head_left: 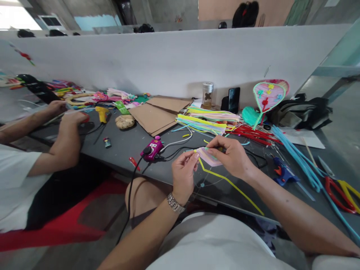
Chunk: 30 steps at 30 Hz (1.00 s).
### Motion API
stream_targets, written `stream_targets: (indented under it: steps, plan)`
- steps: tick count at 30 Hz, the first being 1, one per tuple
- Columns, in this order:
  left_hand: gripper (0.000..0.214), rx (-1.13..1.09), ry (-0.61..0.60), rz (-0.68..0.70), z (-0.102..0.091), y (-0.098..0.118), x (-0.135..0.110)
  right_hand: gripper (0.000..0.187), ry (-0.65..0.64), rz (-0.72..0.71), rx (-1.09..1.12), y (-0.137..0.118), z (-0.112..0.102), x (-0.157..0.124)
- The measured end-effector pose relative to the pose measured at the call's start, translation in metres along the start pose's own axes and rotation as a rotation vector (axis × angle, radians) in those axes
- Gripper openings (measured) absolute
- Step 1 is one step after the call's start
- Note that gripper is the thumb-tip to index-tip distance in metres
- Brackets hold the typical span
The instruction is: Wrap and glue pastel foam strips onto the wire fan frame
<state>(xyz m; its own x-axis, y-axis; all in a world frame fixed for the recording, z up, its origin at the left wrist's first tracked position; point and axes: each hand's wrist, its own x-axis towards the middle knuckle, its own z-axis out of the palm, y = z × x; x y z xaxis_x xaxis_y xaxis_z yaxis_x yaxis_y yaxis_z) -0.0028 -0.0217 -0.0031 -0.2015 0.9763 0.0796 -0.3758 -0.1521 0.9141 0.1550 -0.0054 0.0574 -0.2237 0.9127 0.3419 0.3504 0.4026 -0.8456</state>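
White, smooth shirt cloth [213,240] is seen nearest, below two bare hands held over the near edge of a dark grey table [174,176]. A flat, pastel pink, fuzzy piece with coloured stripes [210,159] is held between them, just above the tabletop. By the left hand [184,170], its edge is pinched with narrowed fingers; by the right hand [230,155], its upper side is gripped, thumb and fingers closed. One bent, yellow, fuzzy stem [233,182] is left trailing from the pinch toward the right forearm. One metal-link watch [174,203] is worn on the left wrist.

Beside the right forearm are placed one blue plastic glue gun [285,174], a bundle of light-blue fuzzy stems [298,157] and one pair of scissors with red and yellow handles [334,180]. Behind the hands, two mixed pastel bundles and one red bundle [254,134] are laid, their stems too crowded to be counted. One magenta plastic box [152,149] is set left of the hands, near brown, flat cardboard sheets [157,116].
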Motion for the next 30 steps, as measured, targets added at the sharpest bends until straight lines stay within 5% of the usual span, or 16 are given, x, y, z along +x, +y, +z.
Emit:
stream_targets:
  steps: [7,15,22,30]
  plan:
    - [0.032,0.042,-0.054,-0.061,0.003,0.011,0.002,0.011,-0.044,-0.022,-0.124,0.004,-0.006,-0.002]
    - [0.033,0.070,-0.056,-0.073,0.005,0.013,0.006,0.020,-0.019,-0.296,-0.509,0.013,-0.005,-0.020]
    - [0.032,0.096,-0.007,-0.031,0.006,-0.005,0.011,0.016,-0.040,0.005,-0.174,0.024,-0.002,-0.005]
    - [0.025,0.111,0.059,0.146,0.007,-0.013,0.016,0.013,-0.036,0.042,0.009,0.023,0.000,0.004]
